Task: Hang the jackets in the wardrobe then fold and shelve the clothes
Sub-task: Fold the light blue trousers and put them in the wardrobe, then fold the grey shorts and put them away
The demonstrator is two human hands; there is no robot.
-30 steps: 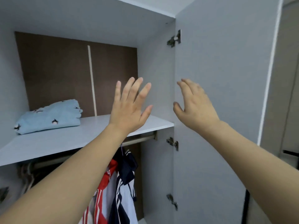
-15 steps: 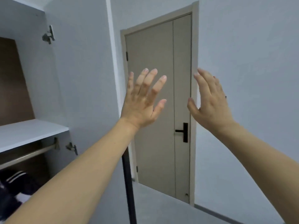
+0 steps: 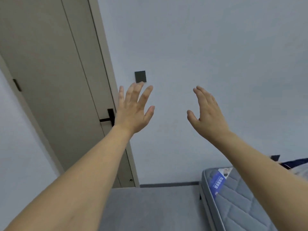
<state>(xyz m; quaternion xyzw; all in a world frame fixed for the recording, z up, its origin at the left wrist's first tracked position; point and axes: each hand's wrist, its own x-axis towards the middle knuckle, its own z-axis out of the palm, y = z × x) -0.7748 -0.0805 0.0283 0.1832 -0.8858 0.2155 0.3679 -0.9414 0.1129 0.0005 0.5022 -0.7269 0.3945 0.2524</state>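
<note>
Both arms are stretched out in front of the person, bare to past the elbow. The left hand (image 3: 133,112) is raised with its fingers straight and slightly spread, holding nothing; its fingertips overlap a small dark square plate (image 3: 140,76) on the pale wall (image 3: 216,55) behind. The right hand (image 3: 207,114) is also up, fingers straight and close together, thumb out to the side, likewise empty; the two hands are well apart. To the left stands a closed beige door (image 3: 50,72) with a black lever handle (image 3: 107,117), partly hidden by the left wrist. Below lies a grey floor (image 3: 150,209). At the lower right is a bed with a grey quilted mattress (image 3: 233,205) bearing a blue label (image 3: 217,183); the right forearm crosses over it. Beyond that forearm, at the right edge, a bit of dark blue clothing (image 3: 295,162) lies on the bed, mostly hidden.
</note>
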